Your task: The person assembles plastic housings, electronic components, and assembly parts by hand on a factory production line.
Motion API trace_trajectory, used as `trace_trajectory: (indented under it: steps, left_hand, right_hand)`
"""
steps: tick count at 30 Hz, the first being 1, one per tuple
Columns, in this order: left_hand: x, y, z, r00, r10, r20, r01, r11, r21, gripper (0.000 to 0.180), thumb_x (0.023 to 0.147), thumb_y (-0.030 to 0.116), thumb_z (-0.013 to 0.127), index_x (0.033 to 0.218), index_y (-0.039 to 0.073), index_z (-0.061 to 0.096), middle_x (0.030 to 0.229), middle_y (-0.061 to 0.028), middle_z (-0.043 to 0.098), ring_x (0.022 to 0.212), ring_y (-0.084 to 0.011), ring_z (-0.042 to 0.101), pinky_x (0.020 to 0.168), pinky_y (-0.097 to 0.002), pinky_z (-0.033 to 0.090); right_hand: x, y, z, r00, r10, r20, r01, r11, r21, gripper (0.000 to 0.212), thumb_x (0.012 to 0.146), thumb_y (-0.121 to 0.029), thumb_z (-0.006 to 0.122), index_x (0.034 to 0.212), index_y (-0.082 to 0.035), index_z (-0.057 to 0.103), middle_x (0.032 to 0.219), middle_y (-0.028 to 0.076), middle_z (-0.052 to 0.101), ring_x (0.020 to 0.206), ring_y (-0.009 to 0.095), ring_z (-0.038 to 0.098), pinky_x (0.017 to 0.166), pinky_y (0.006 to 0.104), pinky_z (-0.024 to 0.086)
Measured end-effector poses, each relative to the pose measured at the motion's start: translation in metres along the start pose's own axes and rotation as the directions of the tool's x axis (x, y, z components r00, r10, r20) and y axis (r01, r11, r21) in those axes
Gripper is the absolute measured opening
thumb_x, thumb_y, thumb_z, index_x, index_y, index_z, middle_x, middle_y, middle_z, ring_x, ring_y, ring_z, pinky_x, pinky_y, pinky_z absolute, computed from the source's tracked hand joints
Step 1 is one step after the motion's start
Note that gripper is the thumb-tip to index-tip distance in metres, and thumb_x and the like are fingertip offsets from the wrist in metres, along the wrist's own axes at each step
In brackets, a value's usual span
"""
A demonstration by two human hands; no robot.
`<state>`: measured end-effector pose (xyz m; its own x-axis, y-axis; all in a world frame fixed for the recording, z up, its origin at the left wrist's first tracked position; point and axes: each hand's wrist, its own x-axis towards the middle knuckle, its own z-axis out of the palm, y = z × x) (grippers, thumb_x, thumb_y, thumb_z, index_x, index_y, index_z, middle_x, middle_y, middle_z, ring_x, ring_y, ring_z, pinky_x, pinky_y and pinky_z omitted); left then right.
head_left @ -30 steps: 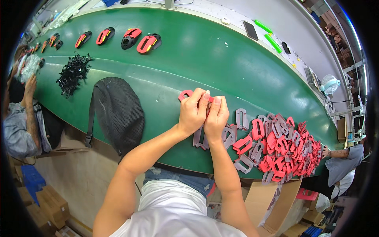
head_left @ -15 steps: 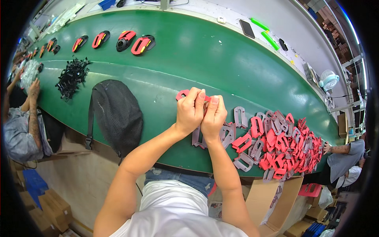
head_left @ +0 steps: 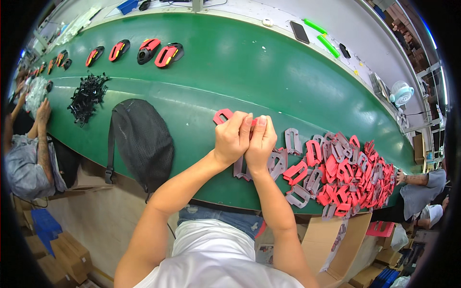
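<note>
Side by side over the green table (head_left: 206, 57), my left hand (head_left: 232, 137) and my right hand (head_left: 260, 144) are closed on one red slotted plastic part (head_left: 222, 116). Its slotted end sticks out past my left fingers, and a bit of red shows between my thumbs; the rest is hidden by my fingers. Below my hands lie grey slotted parts (head_left: 277, 163), partly covered by my right wrist. To the right spreads a heap of red and grey slotted parts (head_left: 343, 165).
Left of my hands lies a black mesh bag (head_left: 141, 141) with a strap. Beyond it are a pile of small black pieces (head_left: 87, 98) and a row of red-and-black assemblies (head_left: 169, 55). An open carton (head_left: 314, 245) stands below the heap. Other people sit at both ends.
The whole view has shifted very slightly. My hands keep their grip on the red part, with only a small shift of the fingers. The assemblies on the table look slightly moved left.
</note>
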<state>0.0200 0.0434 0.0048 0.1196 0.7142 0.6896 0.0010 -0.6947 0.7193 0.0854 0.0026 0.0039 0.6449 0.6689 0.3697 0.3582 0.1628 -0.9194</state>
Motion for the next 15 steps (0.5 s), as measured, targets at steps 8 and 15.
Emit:
trace_trajectory:
  steps: [8, 15]
  left_hand:
    - [-0.0004, -0.0010, -0.0047, 0.958, -0.265, 0.113, 0.274, 0.959, -0.073, 0.016, 0.090, 0.008, 0.052, 0.076, 0.002, 0.051, 0.052, -0.0084, 0.050, 0.041, -0.0160, 0.050, 0.039, -0.0277, 0.037]
    - [0.0021, 0.0032, -0.0038, 0.988, -0.141, 0.055, 0.146, 0.985, -0.095, 0.017, 0.090, 0.009, 0.052, 0.075, 0.001, 0.050, 0.051, -0.0068, 0.050, 0.041, -0.0122, 0.047, 0.039, -0.0266, 0.035]
  right_hand:
    - [-0.0064, -0.0045, 0.0017, 0.998, -0.057, -0.003, 0.057, 0.997, 0.057, 0.031, 0.096, -0.020, 0.042, 0.071, -0.001, 0.044, 0.052, 0.006, 0.044, 0.047, 0.011, 0.040, 0.043, 0.0291, 0.033]
    - [-0.0073, -0.0044, 0.0026, 0.999, -0.040, 0.014, 0.038, 0.991, 0.128, 0.032, 0.096, -0.020, 0.041, 0.071, -0.001, 0.044, 0.054, 0.004, 0.044, 0.049, 0.009, 0.039, 0.044, 0.0270, 0.033]
